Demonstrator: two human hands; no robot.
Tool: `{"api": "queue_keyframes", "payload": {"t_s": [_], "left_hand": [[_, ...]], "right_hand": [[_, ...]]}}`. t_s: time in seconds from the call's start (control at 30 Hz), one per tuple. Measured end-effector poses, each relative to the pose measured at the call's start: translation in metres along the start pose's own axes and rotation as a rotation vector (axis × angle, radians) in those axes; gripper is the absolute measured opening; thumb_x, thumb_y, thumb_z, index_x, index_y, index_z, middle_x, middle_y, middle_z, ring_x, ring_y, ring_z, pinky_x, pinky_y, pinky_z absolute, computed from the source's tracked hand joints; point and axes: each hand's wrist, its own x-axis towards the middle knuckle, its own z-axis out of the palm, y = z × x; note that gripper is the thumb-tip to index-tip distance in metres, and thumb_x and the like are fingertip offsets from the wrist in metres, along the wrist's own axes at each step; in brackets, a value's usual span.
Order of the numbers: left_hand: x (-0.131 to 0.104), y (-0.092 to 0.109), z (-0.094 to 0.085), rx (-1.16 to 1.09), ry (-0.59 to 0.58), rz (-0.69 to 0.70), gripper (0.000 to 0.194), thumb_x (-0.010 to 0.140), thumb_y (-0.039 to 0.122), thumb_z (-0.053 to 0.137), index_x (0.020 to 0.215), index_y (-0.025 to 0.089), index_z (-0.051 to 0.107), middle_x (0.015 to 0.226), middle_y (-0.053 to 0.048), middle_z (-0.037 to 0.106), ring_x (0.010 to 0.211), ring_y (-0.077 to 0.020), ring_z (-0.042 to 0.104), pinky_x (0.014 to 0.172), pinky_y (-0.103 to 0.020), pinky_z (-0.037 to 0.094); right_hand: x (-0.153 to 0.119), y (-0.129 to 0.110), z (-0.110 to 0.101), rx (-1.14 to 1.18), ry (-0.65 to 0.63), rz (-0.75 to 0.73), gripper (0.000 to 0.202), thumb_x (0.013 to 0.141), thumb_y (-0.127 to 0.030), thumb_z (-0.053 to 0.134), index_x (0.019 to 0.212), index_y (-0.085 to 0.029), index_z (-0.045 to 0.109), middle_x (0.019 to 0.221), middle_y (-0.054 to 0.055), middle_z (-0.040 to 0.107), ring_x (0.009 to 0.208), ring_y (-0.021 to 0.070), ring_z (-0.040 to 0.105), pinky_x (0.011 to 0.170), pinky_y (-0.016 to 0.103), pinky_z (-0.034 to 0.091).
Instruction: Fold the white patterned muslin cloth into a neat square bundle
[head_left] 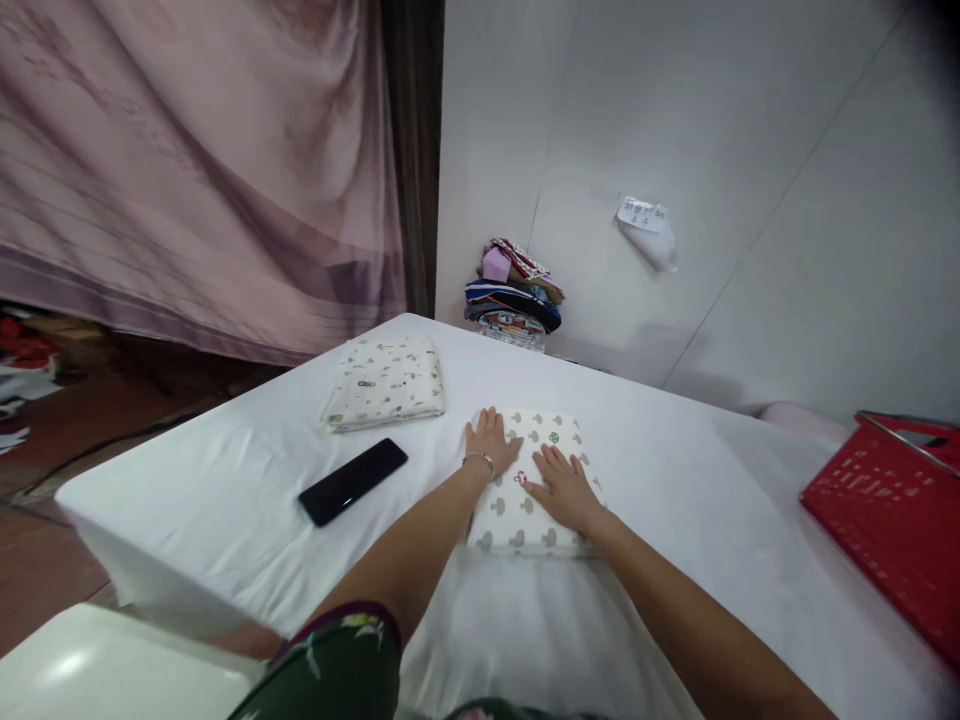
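Here's the folded mushroom-print cloth, on the bench, directly under both palms, long axis seemingly running away from the body! Left hand flat towards its far-left corner, right hand spread nearer the right edge, neither gripping. Beyond, a wall label, its writing too blurred to read.

You get soft, rather dim, cool light. At eight o'clock, glare whitens the glossy white plastic seat; a thin reflection streaks the flat black rectangular phone. At three, faint shadows cross the smooth pale-grey wall. Your two o'clock corner is dark and blurred; the red perforated plastic basket near four looks stretched.
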Motion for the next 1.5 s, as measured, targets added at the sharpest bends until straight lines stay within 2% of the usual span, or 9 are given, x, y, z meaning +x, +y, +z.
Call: {"api": "queue_keyframes", "payload": {"t_s": [0.17, 0.33, 0.57, 0.77, 0.93, 1.1, 1.2, 1.3, 1.5], "left_hand": [[-0.013, -0.006, -0.024, -0.102, -0.040, 0.010, 0.069, 0.082, 0.060, 0.023, 0.138, 0.019, 0.026, 0.148, -0.006, 0.012, 0.136, -0.0222, 0.007, 0.106, -0.046, 0.016], [-0.081, -0.022, -0.026, -0.071, 0.023, 0.305, 0.060, 0.085, 0.056, 0.027, 0.135, 0.023, 0.032, 0.147, -0.003, 0.020, 0.136, -0.0179, 0.008, 0.110, -0.042, 0.006], [-0.150, -0.036, -0.012, -0.015, 0.028, 0.510, 0.057, 0.083, 0.050, 0.041, 0.133, 0.023, 0.036, 0.145, -0.003, 0.026, 0.135, -0.0196, 0.015, 0.111, -0.040, 0.007], [-0.153, -0.045, -0.010, 0.042, 0.070, 0.624, 0.054, 0.082, 0.034, 0.046, 0.134, 0.022, 0.036, 0.142, -0.005, 0.032, 0.134, -0.0208, 0.017, 0.111, -0.041, 0.007], [-0.156, -0.056, -0.004, 0.065, 0.072, 0.600, 0.053, 0.084, 0.024, 0.041, 0.136, 0.024, 0.031, 0.143, -0.002, 0.030, 0.134, -0.0186, 0.017, 0.110, -0.042, 0.009], [-0.161, -0.060, -0.006, 0.014, 0.046, 0.576, 0.054, 0.084, 0.027, 0.041, 0.137, 0.026, 0.027, 0.144, -0.002, 0.028, 0.134, -0.0197, 0.018, 0.109, -0.044, 0.014], [-0.163, -0.049, -0.017, -0.037, 0.039, 0.546, 0.053, 0.083, 0.046, 0.045, 0.131, 0.026, 0.037, 0.140, -0.004, 0.037, 0.130, -0.0235, 0.027, 0.108, -0.047, 0.015], [-0.158, -0.024, -0.027, -0.064, 0.108, 0.469, 0.045, 0.085, 0.052, 0.037, 0.117, 0.025, 0.052, 0.133, -0.005, 0.046, 0.127, -0.0235, 0.033, 0.107, -0.047, 0.018], [-0.135, 0.004, -0.010, -0.024, 0.197, 0.360, 0.055, 0.085, 0.052, 0.037, 0.127, 0.017, 0.043, 0.143, -0.009, 0.030, 0.134, -0.0256, 0.016, 0.108, -0.045, 0.016]], "right_hand": [[-0.020, 0.014, -0.011, 0.223, 0.094, 0.049, 0.057, 0.086, -0.055, 0.028, 0.134, -0.025, 0.038, 0.144, 0.002, 0.028, 0.134, 0.0193, 0.017, 0.109, 0.043, 0.009], [-0.080, 0.034, -0.004, 0.266, 0.282, -0.033, 0.048, 0.085, -0.050, 0.038, 0.122, -0.024, 0.053, 0.133, 0.004, 0.045, 0.129, 0.0213, 0.030, 0.107, 0.041, 0.023], [-0.111, 0.049, 0.016, 0.079, 0.288, -0.145, 0.050, 0.084, -0.033, 0.041, 0.133, -0.023, 0.039, 0.141, 0.002, 0.033, 0.132, 0.0214, 0.024, 0.108, 0.042, 0.025], [-0.110, 0.058, 0.028, -0.037, 0.353, -0.060, 0.056, 0.081, -0.020, 0.037, 0.136, -0.023, 0.032, 0.144, 0.003, 0.026, 0.132, 0.0212, 0.023, 0.104, 0.040, 0.032], [-0.114, 0.061, 0.036, -0.100, 0.358, 0.032, 0.061, 0.080, -0.018, 0.035, 0.139, -0.028, 0.023, 0.145, 0.006, 0.024, 0.107, 0.0249, 0.053, 0.081, 0.041, 0.049], [-0.116, 0.064, 0.038, -0.113, 0.360, -0.015, 0.060, 0.082, -0.015, 0.033, 0.140, -0.026, 0.023, 0.144, 0.008, 0.026, 0.098, 0.0222, 0.057, 0.081, 0.041, 0.047], [-0.116, 0.059, 0.030, -0.079, 0.311, 0.007, 0.059, 0.081, -0.016, 0.035, 0.138, -0.024, 0.027, 0.144, 0.008, 0.026, 0.111, 0.0234, 0.051, 0.091, 0.042, 0.041], [-0.111, 0.043, 0.012, -0.056, 0.277, -0.025, 0.057, 0.081, -0.023, 0.037, 0.138, -0.022, 0.029, 0.145, 0.007, 0.023, 0.131, 0.0250, 0.026, 0.102, 0.045, 0.028], [-0.088, 0.011, 0.000, -0.143, 0.229, -0.127, 0.059, 0.087, -0.047, 0.032, 0.140, -0.021, 0.024, 0.147, 0.006, 0.018, 0.135, 0.0234, 0.010, 0.107, 0.049, 0.011]]}}
